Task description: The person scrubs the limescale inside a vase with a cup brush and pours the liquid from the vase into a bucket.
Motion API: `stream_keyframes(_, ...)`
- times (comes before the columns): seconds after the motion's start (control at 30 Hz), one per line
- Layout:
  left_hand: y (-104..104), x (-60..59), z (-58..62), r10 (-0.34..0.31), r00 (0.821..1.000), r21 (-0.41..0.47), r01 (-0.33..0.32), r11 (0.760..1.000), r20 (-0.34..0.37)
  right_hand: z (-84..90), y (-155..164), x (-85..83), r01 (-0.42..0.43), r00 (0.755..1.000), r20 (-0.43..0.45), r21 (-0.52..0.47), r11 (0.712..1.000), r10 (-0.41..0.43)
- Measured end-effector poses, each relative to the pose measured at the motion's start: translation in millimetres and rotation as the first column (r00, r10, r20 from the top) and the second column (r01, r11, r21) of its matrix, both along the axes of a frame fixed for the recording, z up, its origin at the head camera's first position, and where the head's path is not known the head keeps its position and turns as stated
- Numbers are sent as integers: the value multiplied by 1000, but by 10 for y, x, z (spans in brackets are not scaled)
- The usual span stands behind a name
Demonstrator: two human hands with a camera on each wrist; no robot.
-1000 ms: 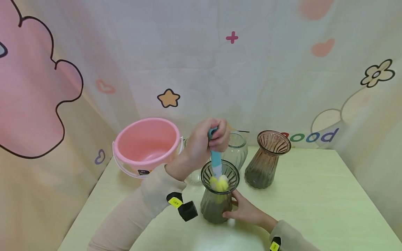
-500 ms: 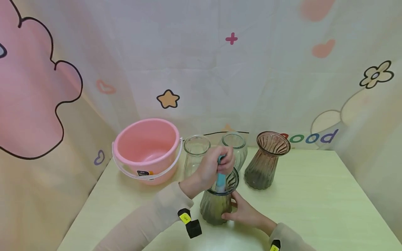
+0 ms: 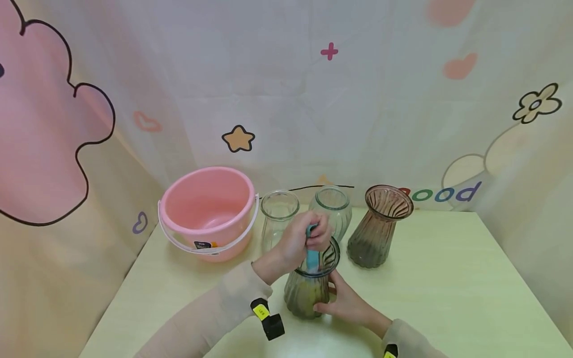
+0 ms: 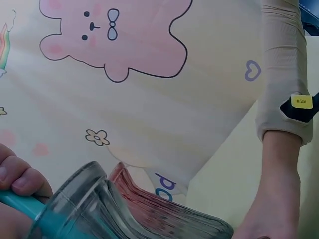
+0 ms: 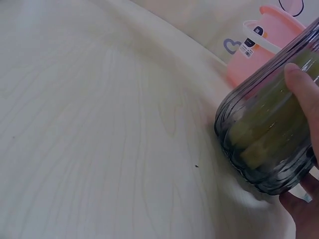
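In the head view my left hand point(image 3: 299, 241) grips the blue handle of a sponge bottle brush point(image 3: 313, 260). The brush reaches down through the flared mouth of a grey ribbed glass vase point(image 3: 297, 296). Its yellowish sponge head point(image 5: 261, 137) shows through the glass near the vase's base in the right wrist view. Thumb and fingers of my right hand point(image 3: 351, 303) hold the vase's lower right side as it stands on the table. The left wrist view shows curled fingers point(image 4: 31, 182) on the handle just above the rim.
A pink bucket point(image 3: 224, 243) with a white handle stands at the left on the pale table point(image 3: 452, 288). Two clear glass vases point(image 3: 271, 228) point(image 3: 342, 219) are behind my left hand. A brownish flared vase point(image 3: 373, 241) stands to their right. Printed cloth point(image 3: 277, 109) hangs behind.
My left hand has lowered, pushing the brush's sponge head from the vase mouth down inside. Over the last half second it moves little. My right hand stays on the vase.
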State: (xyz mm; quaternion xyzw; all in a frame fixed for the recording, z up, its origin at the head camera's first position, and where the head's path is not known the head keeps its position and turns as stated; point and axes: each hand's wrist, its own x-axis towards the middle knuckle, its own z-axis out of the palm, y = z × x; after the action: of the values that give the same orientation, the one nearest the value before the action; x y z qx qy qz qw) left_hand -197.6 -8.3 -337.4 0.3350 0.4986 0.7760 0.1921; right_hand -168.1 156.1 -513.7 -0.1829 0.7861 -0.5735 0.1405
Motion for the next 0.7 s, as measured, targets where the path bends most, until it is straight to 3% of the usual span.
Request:
stream_keyframes(0.23, -44, 36, 108, 50, 999, 45, -51, 998, 8, -2, -10, 15, 17, 999, -29, 8, 1000, -17)
stream_keyframes(0.37, -97, 26, 331, 68, 998, 88, -67, 994, -12, 2, -24, 30, 35, 999, -36, 24, 999, -34)
stream_keyframes(0.53, -193, 23, 657, 118, 993, 147, -120, 982, 17, 20, -46, 33, 55, 998, -46, 43, 998, -53)
stream_keyframes(0.7, -233, 59, 870, 122, 992, 152, -123, 981, 16, 18, -60, 35, 61, 996, -66, 48, 997, -58)
